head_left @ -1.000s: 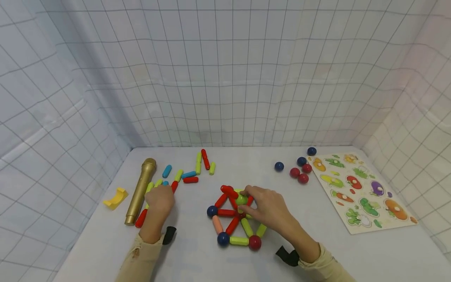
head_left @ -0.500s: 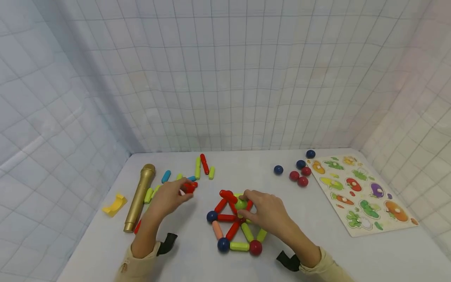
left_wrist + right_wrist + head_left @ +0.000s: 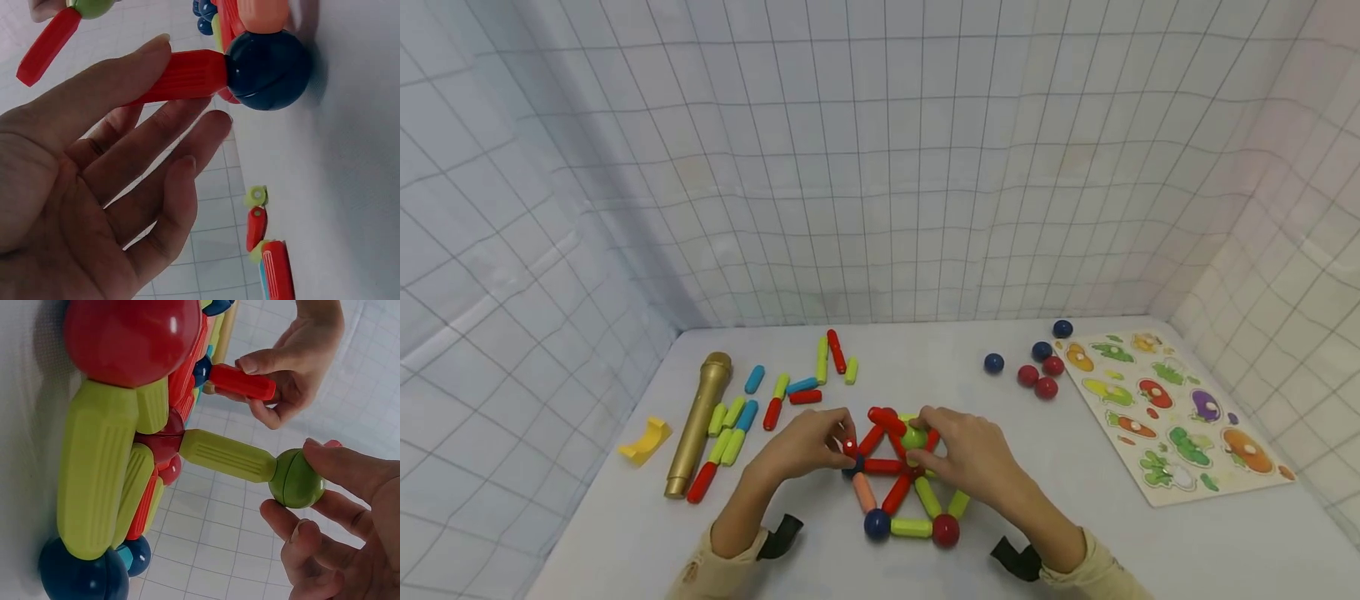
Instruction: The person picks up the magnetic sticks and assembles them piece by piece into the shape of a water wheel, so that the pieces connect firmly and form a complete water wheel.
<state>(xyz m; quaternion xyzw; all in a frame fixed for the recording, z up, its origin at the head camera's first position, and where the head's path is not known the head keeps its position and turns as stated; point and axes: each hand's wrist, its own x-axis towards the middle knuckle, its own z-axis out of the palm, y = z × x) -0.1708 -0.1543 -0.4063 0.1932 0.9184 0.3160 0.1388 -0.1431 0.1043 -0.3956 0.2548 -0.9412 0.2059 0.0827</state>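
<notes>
My left hand [image 3: 808, 442] pinches a red rod [image 3: 190, 75] between thumb and fingers. The rod stands upright, its lower end touching the dark blue ball [image 3: 269, 69] at the left corner of a flat, wheel-like frame of rods and balls. My right hand [image 3: 973, 450] holds a green ball [image 3: 297, 478] with thumb and fingertips. That ball sits atop a light green rod [image 3: 228, 456] rising from the frame's red centre ball [image 3: 164, 440]. Another red rod [image 3: 887, 419] juts from the green ball toward the back left.
Loose red, green and blue rods [image 3: 730, 437] lie at the left, beside a gold microphone [image 3: 700, 425] and a yellow curved piece [image 3: 646, 442]. Several red and blue balls [image 3: 1027, 375] lie back right, near a vegetable puzzle board [image 3: 1172, 408].
My left hand has come right from the loose rods, picking up a red rod and bringing it to the frame's left blue ball. My right hand has stayed at the green ball.
</notes>
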